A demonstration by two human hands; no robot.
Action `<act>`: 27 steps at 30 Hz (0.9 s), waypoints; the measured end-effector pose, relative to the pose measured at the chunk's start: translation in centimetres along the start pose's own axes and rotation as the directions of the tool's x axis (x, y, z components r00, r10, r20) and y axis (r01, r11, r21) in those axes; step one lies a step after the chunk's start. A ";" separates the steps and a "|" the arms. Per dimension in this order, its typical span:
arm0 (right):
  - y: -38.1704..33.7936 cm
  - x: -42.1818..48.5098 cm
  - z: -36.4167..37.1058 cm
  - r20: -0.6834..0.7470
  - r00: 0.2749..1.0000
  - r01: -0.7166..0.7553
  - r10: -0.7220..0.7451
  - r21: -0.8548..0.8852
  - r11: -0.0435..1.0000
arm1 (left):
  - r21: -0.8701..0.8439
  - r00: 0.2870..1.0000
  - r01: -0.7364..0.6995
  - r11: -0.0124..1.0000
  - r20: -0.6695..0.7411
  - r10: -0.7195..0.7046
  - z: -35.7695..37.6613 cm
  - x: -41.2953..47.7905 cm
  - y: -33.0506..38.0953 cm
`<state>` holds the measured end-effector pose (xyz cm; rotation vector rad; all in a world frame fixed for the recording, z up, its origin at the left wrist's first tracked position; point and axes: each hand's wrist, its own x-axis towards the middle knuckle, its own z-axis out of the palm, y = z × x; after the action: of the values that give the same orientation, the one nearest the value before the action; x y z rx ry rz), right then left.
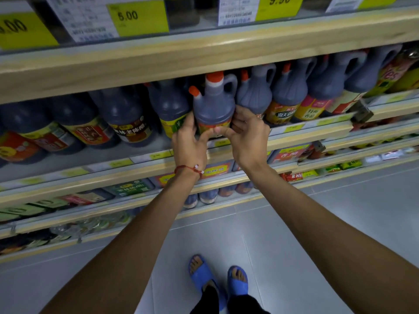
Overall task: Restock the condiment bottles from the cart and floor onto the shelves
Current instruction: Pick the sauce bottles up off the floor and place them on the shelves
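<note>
The left hand (188, 141) and right hand (247, 137) hold a dark, orange-capped bottle (214, 105), fingers curled round it. Above the bottle, yellow tags (138, 18) say 6.00 and 9.90.

We wear a thin red string bracelet (189, 169) on the left wrist, with small white beads (199, 169) at its three o'clock end. The left forearm (136, 234) and right forearm (317, 218) are bare. At six o'clock we see a blue open-toed left sandal (201, 274) and right sandal (238, 281), with black trouser legs (244, 305) beneath.
</note>
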<state>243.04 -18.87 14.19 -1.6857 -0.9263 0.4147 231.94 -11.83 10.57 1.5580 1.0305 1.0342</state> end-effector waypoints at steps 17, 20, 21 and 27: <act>3.6 -0.5 0.7 -0.042 0.998 0.058 -0.056 0.063 0.996 | 0.028 0.970 -0.166 0.986 -0.177 0.168 1.0 -0.2 -1.4; 4.1 -0.7 0.5 -0.017 0.996 0.093 -0.093 0.042 0.995 | 0.042 0.967 -0.170 0.985 -0.185 0.175 1.4 -0.9 -1.7; 4.2 -0.8 0.3 -0.005 0.995 0.103 -0.103 0.030 0.994 | 0.039 0.966 -0.173 0.984 -0.189 0.177 1.5 -1.1 -1.7; 4.0 -0.9 -0.6 0.093 0.983 0.161 -0.156 -0.041 0.986 | 0.003 0.964 -0.156 0.988 -0.219 0.153 2.1 -1.1 -1.0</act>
<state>244.34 -20.26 10.45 -1.6332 -1.1360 0.3657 233.51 -13.25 9.07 1.5570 1.0588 1.3416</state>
